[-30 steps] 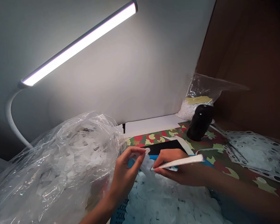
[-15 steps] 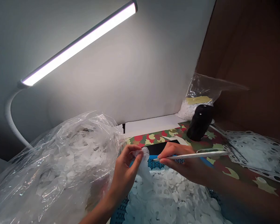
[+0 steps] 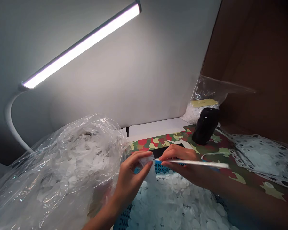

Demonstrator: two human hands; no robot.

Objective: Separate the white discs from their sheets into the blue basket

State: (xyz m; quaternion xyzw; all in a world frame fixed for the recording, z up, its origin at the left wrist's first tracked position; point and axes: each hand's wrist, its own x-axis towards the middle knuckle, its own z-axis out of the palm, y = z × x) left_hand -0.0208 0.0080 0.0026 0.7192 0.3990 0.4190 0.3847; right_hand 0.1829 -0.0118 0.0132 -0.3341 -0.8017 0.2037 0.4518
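My left hand [image 3: 134, 175] pinches a thin, translucent white piece [image 3: 146, 161] between thumb and fingers; part of it hangs down below the fingertips. Held like a pen in my right hand [image 3: 180, 159] is a slim white pen-like tool [image 3: 201, 164]. Its narrow tip points left and meets or nearly meets the translucent piece; contact is too fine to tell. Below both hands, a blue perforated basket [image 3: 124, 217] holds a heap of small white discs [image 3: 180, 198].
A big clear plastic bag [image 3: 69, 159] of white pieces fills the left. At right are a black cylindrical object [image 3: 205, 126], perforated white sheets [image 3: 264, 159] and a clear bag with a yellow label [image 3: 204, 102] on a camouflage-patterned surface [image 3: 240, 175]. A lit lamp [image 3: 84, 44] hangs overhead.
My right hand has shifted slightly left, bringing the tool's tip to the translucent piece, and the tool's rear end has dropped. My left fingers have tilted the piece and moved slightly right.
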